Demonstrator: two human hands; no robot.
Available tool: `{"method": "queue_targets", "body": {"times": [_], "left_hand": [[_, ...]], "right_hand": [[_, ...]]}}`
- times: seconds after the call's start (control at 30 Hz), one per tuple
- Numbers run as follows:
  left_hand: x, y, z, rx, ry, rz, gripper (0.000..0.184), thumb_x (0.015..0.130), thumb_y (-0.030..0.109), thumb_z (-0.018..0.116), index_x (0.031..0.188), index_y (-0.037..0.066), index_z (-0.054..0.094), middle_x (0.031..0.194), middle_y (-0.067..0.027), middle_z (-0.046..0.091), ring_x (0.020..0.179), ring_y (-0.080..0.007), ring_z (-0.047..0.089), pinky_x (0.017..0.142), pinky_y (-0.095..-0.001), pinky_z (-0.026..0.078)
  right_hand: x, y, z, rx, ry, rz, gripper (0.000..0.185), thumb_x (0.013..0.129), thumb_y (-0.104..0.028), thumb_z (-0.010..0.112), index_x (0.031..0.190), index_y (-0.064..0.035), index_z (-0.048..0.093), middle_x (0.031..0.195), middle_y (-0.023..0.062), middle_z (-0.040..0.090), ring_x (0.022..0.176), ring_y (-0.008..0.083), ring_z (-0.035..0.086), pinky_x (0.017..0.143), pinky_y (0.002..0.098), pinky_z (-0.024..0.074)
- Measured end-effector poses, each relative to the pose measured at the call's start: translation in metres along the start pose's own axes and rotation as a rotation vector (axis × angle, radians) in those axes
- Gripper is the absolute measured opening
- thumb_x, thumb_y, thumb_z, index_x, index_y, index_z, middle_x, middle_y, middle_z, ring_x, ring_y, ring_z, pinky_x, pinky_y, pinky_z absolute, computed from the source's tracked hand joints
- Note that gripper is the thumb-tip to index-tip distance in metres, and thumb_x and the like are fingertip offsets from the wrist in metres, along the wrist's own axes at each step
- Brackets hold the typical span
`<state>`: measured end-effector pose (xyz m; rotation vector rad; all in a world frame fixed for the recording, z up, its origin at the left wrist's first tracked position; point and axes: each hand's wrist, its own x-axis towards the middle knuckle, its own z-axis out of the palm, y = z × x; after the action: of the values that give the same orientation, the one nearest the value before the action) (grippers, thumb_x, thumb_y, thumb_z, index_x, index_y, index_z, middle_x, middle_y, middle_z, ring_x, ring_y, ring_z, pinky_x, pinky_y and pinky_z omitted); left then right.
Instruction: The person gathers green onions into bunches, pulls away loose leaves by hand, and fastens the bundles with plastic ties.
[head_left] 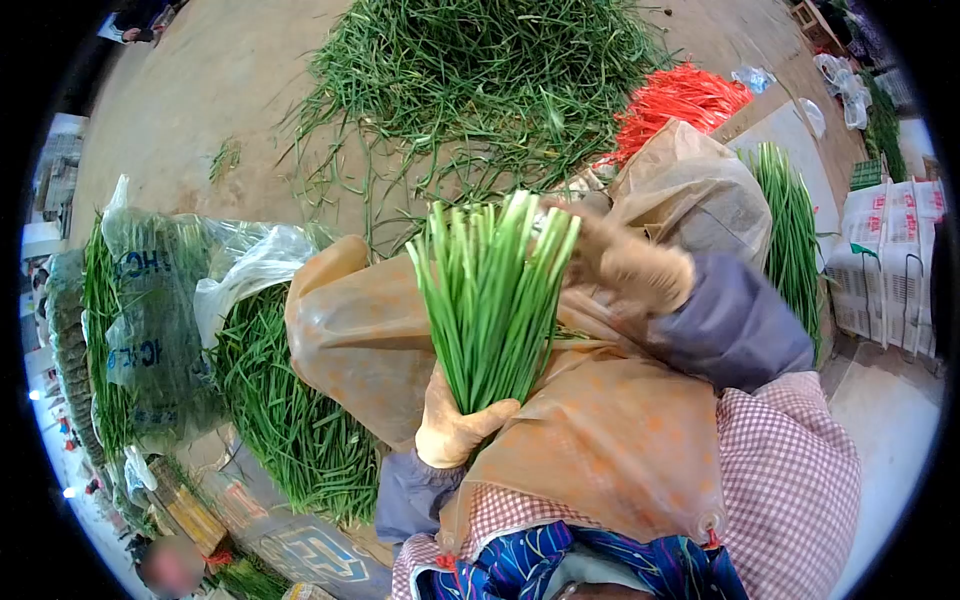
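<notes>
Head view, the single view I have on my feed; the green bunch (pixel 490 310) is the reference for all positions.

Left hand (pixel 458 425): positioned at the lower end of the green bunch. It appears covered by a tan glove. I read it as clenched around the stalks, thumb laid across the near side. The green bunch is raised in front of the torso, roughly upright, with its pale cut ends uppermost and fanned apart.

Right hand (pixel 635 262): positioned just to the right of the upper part of the green bunch, at the end of a dark sleeve (pixel 740 315). It is motion-blurred, and I cannot tell whether it is grasping anything or released.

Surroundings, referenced to the green bunch:
- Behind and below: a translucent brown apron (pixel 610 430) covering the lap.
- Lower right: checked cloth (pixel 790 480).
- Beyond: a large pile of loose green stalks (pixel 480 80) on the floor (pixel 200 110).
- Beyond, to the right: red strips (pixel 680 105).
- Right: an upright bundle (pixel 790 230), with white baskets (pixel 885 265) farther out.
- Left: a heap of green stalks (pixel 300 420), and beyond it a clear plastic bag (pixel 160 330) with blue lettering, containing more greens.
</notes>
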<state>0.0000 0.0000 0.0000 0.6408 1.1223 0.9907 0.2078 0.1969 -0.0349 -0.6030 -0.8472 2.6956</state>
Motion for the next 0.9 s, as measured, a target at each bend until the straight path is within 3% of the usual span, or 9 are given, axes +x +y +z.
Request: {"method": "queue_targets", "body": {"times": [0.07, 0.17, 0.2, 0.33, 0.37, 0.53, 0.7, 0.83, 0.9], "left_hand": [[-0.002, 0.005, 0.006, 0.105, 0.033, 0.053, 0.093, 0.073, 0.008, 0.081, 0.147, 0.001, 0.025, 0.137, -0.0138, 0.050, 0.122, -0.0213, 0.052, 0.104, -0.0370, 0.041], [-0.002, 0.008, 0.008, 0.212, 0.073, 0.130, 0.091, 0.072, 0.004, 0.080, 0.146, 0.000, 0.027, 0.137, -0.0138, 0.050, 0.122, -0.0207, 0.051, 0.104, -0.0360, 0.040], [-0.003, 0.006, 0.009, 0.239, 0.097, 0.107, 0.094, 0.069, 0.004, 0.082, 0.146, 0.000, 0.027, 0.137, -0.0127, 0.050, 0.123, -0.0203, 0.050, 0.105, -0.0352, 0.039], [-0.006, 0.037, 0.000, -0.090, -0.060, -0.070, 0.103, 0.064, 0.018, 0.089, 0.146, 0.001, 0.029, 0.136, -0.0103, 0.050, 0.124, -0.0196, 0.048, 0.107, -0.0349, 0.037], [-0.004, 0.037, -0.005, -0.210, -0.121, -0.068, 0.101, 0.066, 0.025, 0.088, 0.146, 0.002, 0.030, 0.135, -0.0098, 0.050, 0.124, -0.0194, 0.047, 0.106, -0.0346, 0.037], [0.016, 0.049, -0.008, -0.148, -0.175, -0.081, 0.091, 0.072, 0.028, 0.084, 0.143, 0.001, 0.034, 0.132, -0.0094, 0.053, 0.118, -0.0188, 0.051, 0.102, -0.0343, 0.040], [0.031, 0.061, 0.003, -0.018, -0.140, -0.118, 0.072, 0.074, 0.022, 0.082, 0.133, 0.001, 0.046, 0.116, -0.0057, 0.059, 0.105, -0.0166, 0.054, 0.094, -0.0331, 0.044], [0.035, 0.055, 0.012, -0.002, -0.104, -0.155, 0.066, 0.073, 0.012, 0.080, 0.130, 0.000, 0.049, 0.115, -0.0058, 0.060, 0.103, -0.0161, 0.057, 0.091, -0.0319, 0.046], [0.034, 0.056, 0.021, -0.068, -0.076, -0.182, 0.061, 0.074, 0.007, 0.077, 0.128, -0.001, 0.050, 0.113, -0.0080, 0.062, 0.100, -0.0185, 0.060, 0.089, -0.0336, 0.049]], "right_hand": [[0.001, 0.017, 0.047, 0.160, -0.081, -0.291, 0.091, 0.082, -0.050, 0.072, 0.149, -0.0120, 0.024, 0.136, 0.0097, 0.052, 0.127, 0.0234, 0.049, 0.104, 0.0432, 0.0422], [0.020, 0.002, 0.058, 0.397, 0.097, -0.260, 0.083, 0.083, -0.046, 0.072, 0.146, -0.0117, 0.032, 0.128, 0.0131, 0.059, 0.115, 0.0292, 0.059, 0.100, 0.0467, 0.0470], [0.029, 0.002, 0.055, 0.382, 0.048, -0.259, 0.075, 0.086, -0.041, 0.070, 0.144, -0.0103, 0.034, 0.125, 0.0131, 0.059, 0.116, 0.0282, 0.059, 0.102, 0.0453, 0.0462], [0.036, 0.004, 0.063, 0.346, 0.009, -0.251, 0.049, 0.093, -0.024, 0.063, 0.135, -0.0068, 0.045, 0.119, 0.0093, 0.062, 0.106, 0.0211, 0.063, 0.095, 0.0357, 0.0510], [0.036, 0.004, 0.063, 0.332, -0.008, -0.254, 0.050, 0.092, -0.024, 0.064, 0.135, -0.0065, 0.045, 0.120, 0.0092, 0.062, 0.106, 0.0211, 0.063, 0.095, 0.0357, 0.0508], [0.032, 0.007, 0.065, 0.285, -0.060, -0.234, 0.054, 0.092, -0.023, 0.064, 0.139, -0.0060, 0.042, 0.124, 0.0082, 0.060, 0.113, 0.0202, 0.060, 0.099, 0.0362, 0.0483], [0.033, 0.012, 0.055, 0.171, 0.052, -0.230, 0.057, 0.091, -0.023, 0.066, 0.140, -0.0057, 0.041, 0.126, 0.0072, 0.058, 0.113, 0.0180, 0.059, 0.100, 0.0343, 0.0469], [0.019, 0.018, 0.064, 0.274, 0.136, -0.495, 0.057, 0.089, -0.012, 0.070, 0.139, -0.0090, 0.042, 0.124, 0.0054, 0.059, 0.111, 0.0196, 0.059, 0.096, 0.0390, 0.0504], [0.002, 0.022, 0.076, 0.259, 0.238, -0.413, 0.071, 0.087, -0.018, 0.072, 0.145, -0.0111, 0.032, 0.128, 0.0045, 0.056, 0.117, 0.0202, 0.056, 0.097, 0.0375, 0.0492]]}}
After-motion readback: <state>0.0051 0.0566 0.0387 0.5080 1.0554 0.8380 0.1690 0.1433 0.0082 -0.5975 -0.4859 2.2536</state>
